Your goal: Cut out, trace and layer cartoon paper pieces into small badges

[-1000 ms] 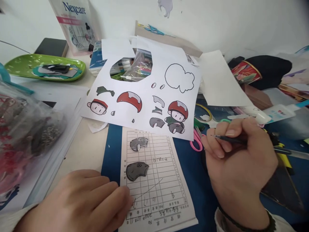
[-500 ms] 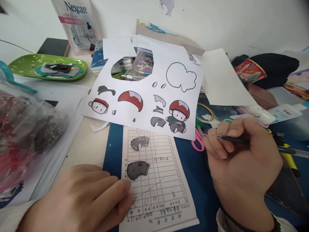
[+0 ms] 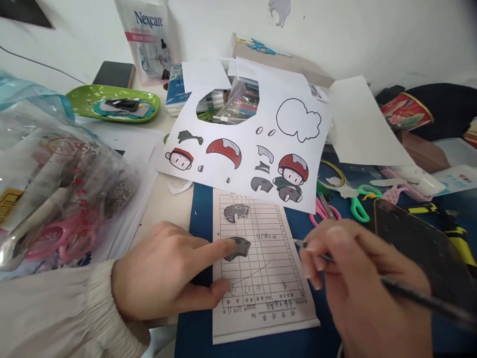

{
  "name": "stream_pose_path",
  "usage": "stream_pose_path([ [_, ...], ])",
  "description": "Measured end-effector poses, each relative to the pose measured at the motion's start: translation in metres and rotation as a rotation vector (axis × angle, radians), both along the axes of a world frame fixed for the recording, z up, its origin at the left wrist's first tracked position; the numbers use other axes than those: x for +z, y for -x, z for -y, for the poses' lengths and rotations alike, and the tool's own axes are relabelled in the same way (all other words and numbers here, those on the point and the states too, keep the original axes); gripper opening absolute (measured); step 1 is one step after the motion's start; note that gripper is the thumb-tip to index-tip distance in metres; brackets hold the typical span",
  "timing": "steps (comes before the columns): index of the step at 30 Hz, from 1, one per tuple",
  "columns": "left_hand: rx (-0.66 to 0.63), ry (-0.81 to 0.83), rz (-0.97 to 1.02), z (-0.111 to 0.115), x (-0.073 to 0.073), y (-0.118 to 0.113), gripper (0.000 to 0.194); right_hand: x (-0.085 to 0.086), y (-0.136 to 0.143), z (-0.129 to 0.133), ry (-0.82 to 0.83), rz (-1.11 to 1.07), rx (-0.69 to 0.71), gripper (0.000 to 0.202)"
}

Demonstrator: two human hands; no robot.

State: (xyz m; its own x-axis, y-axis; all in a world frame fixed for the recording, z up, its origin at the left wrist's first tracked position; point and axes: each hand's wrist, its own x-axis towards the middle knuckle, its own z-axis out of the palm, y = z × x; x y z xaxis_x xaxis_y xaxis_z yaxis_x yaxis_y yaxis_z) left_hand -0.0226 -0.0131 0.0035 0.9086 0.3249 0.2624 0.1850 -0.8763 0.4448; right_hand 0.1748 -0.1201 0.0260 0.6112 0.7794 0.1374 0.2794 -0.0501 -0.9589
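My left hand (image 3: 175, 271) has its index finger stretched onto the lower dark grey cutout (image 3: 241, 248), with the thumb apart on the lined form (image 3: 268, 283). A second grey cutout (image 3: 237, 213), speckled and with a white oval on it, lies above on the same form. My right hand (image 3: 357, 278) is closed round a thin dark pen (image 3: 417, 297), whose tip points left over the form's right edge. Behind the form lies a white sheet (image 3: 223, 174) printed with a red-helmeted figure and its separate parts; a large hole is cut in it.
Pink-handled scissors (image 3: 325, 211) and green-handled scissors (image 3: 359, 203) lie behind my right hand. A dark flat object (image 3: 417, 238) is at the right. Plastic bags (image 3: 55, 184) and a green tray (image 3: 78, 101) are at the left.
My left hand has reached forward, its index finger now extended onto the lower cutout. My right hand has turned over and moved lower with the pen. The view has shifted left.
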Motion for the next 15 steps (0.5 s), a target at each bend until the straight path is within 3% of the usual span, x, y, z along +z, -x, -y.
stream_pose_path([
  [4, 0.002, 0.001, -0.056, 0.0, -0.002, 0.001, 0.03, -0.006, 0.024, 0.006, 0.082, -0.08, 0.096, 0.043],
  [9, -0.01, -0.018, -0.086, 0.0, -0.001, 0.0, 0.03, -0.012, 0.035, 0.0, 0.216, -0.222, -0.06, 0.046],
  [15, -0.015, -0.039, -0.061, -0.001, -0.001, -0.002, 0.028, -0.019, 0.031, -0.002, 0.31, 0.005, 0.044, 0.046],
])
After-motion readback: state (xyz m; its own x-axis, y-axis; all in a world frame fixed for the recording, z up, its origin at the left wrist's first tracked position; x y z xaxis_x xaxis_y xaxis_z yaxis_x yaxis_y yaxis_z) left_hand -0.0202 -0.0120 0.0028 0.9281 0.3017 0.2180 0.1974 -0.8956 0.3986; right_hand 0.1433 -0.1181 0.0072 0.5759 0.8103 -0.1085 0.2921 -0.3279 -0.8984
